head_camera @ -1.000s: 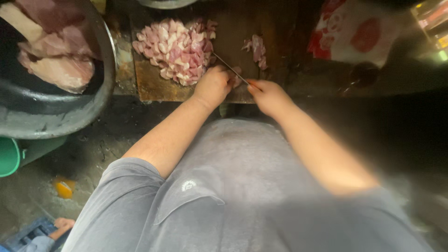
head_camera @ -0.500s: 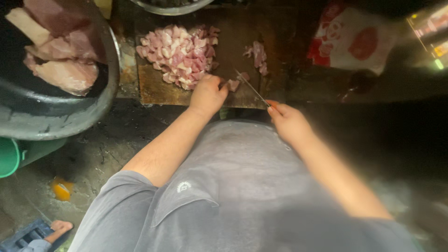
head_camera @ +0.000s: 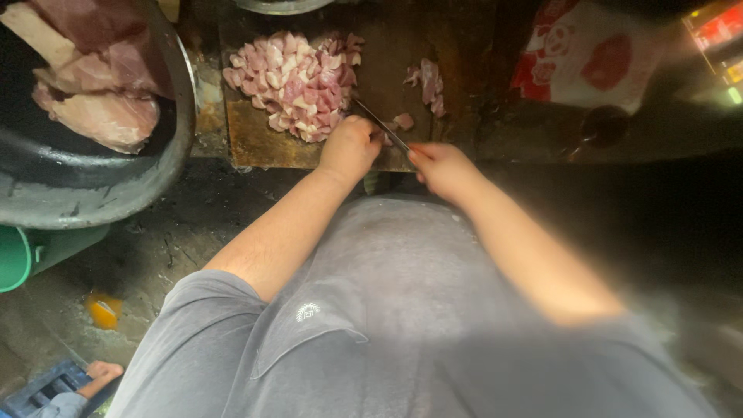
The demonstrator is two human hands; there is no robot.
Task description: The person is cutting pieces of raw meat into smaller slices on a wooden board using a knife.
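— What are you standing over?

— I'm leaning over a dark, wet floor (head_camera: 193, 232) that is spreading below my arms, and a worn wooden cutting board (head_camera: 255, 139) is lying just beyond both hands. Off to the left of my left hand, a big dark metal basin (head_camera: 93, 193) is holding large slabs of raw meat (head_camera: 93, 85). Far beyond my right hand, a red and white printed bag (head_camera: 596, 54) is sitting in the gloom.

— And on the board?

— A heap of diced meat (head_camera: 298, 81) is lying just past my left hand (head_camera: 352, 147). That hand is curling down, knuckles up, pressing on a meat piece (head_camera: 402, 121) that is peeking out beside it. My right hand (head_camera: 441, 166) is gripping a knife (head_camera: 383, 128), whose thin blade is slanting up-left, touching the left knuckles. A few strips (head_camera: 427, 81) are lying beyond the blade.

— What is hard to see?

— My grey shirt is blocking everything beneath my arms. The right side is sinking into darkness. The basin and a green bucket (head_camera: 15, 259) are being cut by the left edge, and the knife's handle is hiding inside my fist.
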